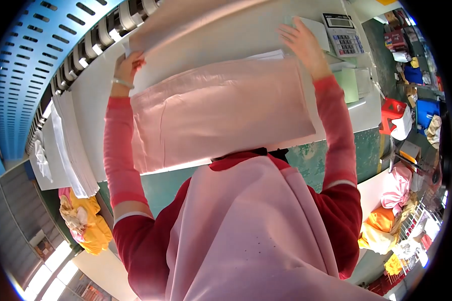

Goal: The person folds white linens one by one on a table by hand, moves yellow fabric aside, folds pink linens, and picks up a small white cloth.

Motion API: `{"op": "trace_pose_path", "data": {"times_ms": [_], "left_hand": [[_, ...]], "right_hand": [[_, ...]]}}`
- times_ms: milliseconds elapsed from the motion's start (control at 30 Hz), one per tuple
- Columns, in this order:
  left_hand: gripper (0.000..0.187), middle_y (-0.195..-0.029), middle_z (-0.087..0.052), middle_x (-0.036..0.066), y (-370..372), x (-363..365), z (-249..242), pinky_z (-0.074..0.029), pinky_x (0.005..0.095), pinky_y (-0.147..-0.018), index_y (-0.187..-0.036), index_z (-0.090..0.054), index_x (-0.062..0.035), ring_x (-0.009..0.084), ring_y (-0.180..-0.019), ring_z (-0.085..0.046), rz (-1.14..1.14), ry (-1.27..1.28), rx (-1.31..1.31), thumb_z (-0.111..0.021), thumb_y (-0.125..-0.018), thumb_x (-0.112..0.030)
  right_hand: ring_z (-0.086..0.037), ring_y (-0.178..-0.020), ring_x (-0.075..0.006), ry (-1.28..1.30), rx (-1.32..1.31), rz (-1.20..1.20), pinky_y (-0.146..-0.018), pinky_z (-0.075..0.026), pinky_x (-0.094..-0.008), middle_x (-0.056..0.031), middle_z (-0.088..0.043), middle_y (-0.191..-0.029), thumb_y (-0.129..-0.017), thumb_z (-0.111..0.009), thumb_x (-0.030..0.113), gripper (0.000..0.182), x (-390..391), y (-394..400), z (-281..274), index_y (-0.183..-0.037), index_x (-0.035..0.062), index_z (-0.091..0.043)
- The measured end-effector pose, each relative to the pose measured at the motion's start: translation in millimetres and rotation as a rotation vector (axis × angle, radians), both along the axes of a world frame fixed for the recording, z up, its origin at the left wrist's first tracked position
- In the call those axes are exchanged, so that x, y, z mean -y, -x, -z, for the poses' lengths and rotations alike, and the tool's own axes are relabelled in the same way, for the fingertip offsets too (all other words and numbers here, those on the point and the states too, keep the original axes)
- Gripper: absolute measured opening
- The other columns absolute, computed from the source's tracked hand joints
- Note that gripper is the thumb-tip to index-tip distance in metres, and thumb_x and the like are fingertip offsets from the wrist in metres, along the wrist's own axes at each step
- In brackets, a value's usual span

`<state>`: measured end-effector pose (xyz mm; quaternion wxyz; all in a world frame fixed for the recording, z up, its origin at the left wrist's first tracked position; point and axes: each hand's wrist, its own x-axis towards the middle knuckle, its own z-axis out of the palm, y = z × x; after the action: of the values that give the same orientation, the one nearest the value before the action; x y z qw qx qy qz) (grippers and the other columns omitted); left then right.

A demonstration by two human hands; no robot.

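A folded piece of pale pink fabric (221, 113) lies flat on the white table in front of me, with a white edge showing from under its far side. Beyond it, a second stretch of pink fabric (186, 27) is raised and blurred by motion. My left hand (129, 69) has its fingers closed at the near left corner of that raised fabric. Over the table's far right part, my right hand (302, 44) is open with its fingers spread, near a pale sheet or pad (311, 32), holding nothing.
A calculator (343, 36) sits at the table's far right, with green paper (347, 84) nearer me. White layered sheets (73, 145) hang over the left edge. A blue perforated machine panel (40, 55) borders the far left. A red stool (390, 113) stands right of the table.
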<state>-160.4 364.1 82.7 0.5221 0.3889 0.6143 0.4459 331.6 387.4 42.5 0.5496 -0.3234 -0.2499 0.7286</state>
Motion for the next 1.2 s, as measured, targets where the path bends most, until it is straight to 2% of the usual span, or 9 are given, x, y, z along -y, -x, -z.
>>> {"op": "trace_pose_path", "data": {"times_ms": [67,267,467,567,667,800,1067,1167,1200], "left_hand": [[0.015,-0.069,-0.058,0.009,15.1,34.8,1.3,-0.043,0.0236,-0.050,-0.083,-0.057,0.0027,0.0166,-0.056,-0.056,0.021,0.036,0.022,-0.058,-0.078,-0.012],[0.014,-0.069,-0.058,0.009,34.6,110.2,-29.2,-0.043,0.0244,-0.052,-0.083,-0.057,0.0039,0.0156,-0.057,-0.056,-0.045,-0.041,0.048,-0.056,-0.076,-0.009],[0.027,-0.099,-0.059,0.012,66.1,179.2,-80.6,-0.049,0.0350,-0.074,-0.099,-0.059,0.0009,0.0221,-0.090,-0.057,-0.488,-0.451,0.195,-0.053,-0.084,-0.021],[0.022,-0.103,-0.058,0.015,47.0,233.7,-101.9,-0.047,0.0375,-0.082,-0.097,-0.060,0.0021,0.0254,-0.096,-0.057,-0.539,-0.451,0.052,-0.055,-0.082,-0.014],[0.020,-0.087,-0.060,0.007,36.4,281.3,-70.8,-0.045,0.0243,-0.066,-0.094,-0.060,0.0024,0.0131,-0.077,-0.056,-0.495,-0.290,-0.171,-0.058,-0.082,-0.013],[0.016,-0.072,-0.056,-0.001,44.7,317.9,-1.3,-0.040,0.0215,-0.054,-0.079,-0.061,-0.0010,0.0063,-0.058,-0.048,-0.068,0.124,-0.770,-0.062,-0.080,-0.017],[0.017,-0.084,-0.051,0.001,53.0,320.0,5.9,-0.041,0.0220,-0.057,-0.085,-0.060,0.0025,0.0068,-0.066,-0.050,-0.167,-0.008,-0.509,-0.062,-0.080,-0.013],[0.017,-0.074,-0.052,0.002,60.2,335.7,47.6,-0.042,0.0222,-0.052,-0.086,-0.057,0.0011,0.0079,-0.060,-0.051,-0.229,0.063,-0.421,-0.061,-0.080,-0.014],[0.017,-0.072,-0.053,0.001,68.1,342.1,70.5,-0.041,0.0211,-0.053,-0.081,-0.055,-0.0004,0.0081,-0.062,-0.051,-0.288,0.151,-0.390,-0.063,-0.079,-0.015]], "right_hand": [[-0.042,-0.114,-0.0355,0.539,0.021,0.228,-0.096,-0.039,-0.0379,-0.0222,-0.042,-0.121,-0.087,-0.052,0.024,0.057,-31.8,40.4,-31.4,-0.133,0.0020,-0.026],[-0.045,-0.073,-0.0171,0.288,0.475,0.300,-0.061,-0.037,-0.0264,-0.0078,-0.050,-0.083,-0.080,-0.059,0.022,0.029,-100.8,69.5,21.7,-0.102,0.0057,-0.048],[-0.034,-0.036,-0.0041,-0.124,0.355,0.278,-0.032,-0.022,-0.0181,0.0047,-0.044,-0.051,-0.073,-0.067,0.018,0.012,-13.7,45.7,-89.7,-0.068,0.0121,-0.057],[-0.035,-0.039,-0.0031,-0.189,0.626,0.380,-0.035,-0.024,-0.0164,0.0051,-0.047,-0.054,-0.072,-0.068,0.019,0.019,86.4,30.1,-132.3,-0.083,0.0046,-0.062],[-0.050,-0.066,-0.0110,-0.323,1.441,0.056,-0.058,-0.040,-0.0239,-0.0010,-0.054,-0.070,-0.080,-0.057,0.015,0.023,157.1,-12.7,-113.5,-0.098,0.0008,-0.061],[-0.045,-0.057,-0.0068,-0.022,1.063,0.234,-0.054,-0.037,-0.0221,0.0033,-0.053,-0.063,-0.075,-0.062,0.013,0.021,233.5,-1.3,-46.1,-0.087,-0.0034,-0.063],[-0.052,-0.075,-0.0104,-0.106,1.558,0.244,-0.057,-0.041,-0.0245,-0.0063,-0.058,-0.086,-0.072,-0.066,0.019,0.025,247.1,-17.2,-25.7,-0.075,-0.0045,-0.057],[-0.051,-0.087,-0.0129,-0.073,1.334,0.108,-0.058,-0.042,-0.0254,-0.0078,-0.054,-0.102,-0.075,-0.064,0.023,0.031,264.1,-36.0,22.6,-0.094,0.0009,-0.054],[-0.051,-0.096,-0.0166,0.299,1.002,0.119,-0.062,-0.046,-0.0271,-0.0069,-0.051,-0.111,-0.080,-0.061,0.026,0.046,272.6,-5.5,-13.3,-0.117,0.0092,-0.041]]}}
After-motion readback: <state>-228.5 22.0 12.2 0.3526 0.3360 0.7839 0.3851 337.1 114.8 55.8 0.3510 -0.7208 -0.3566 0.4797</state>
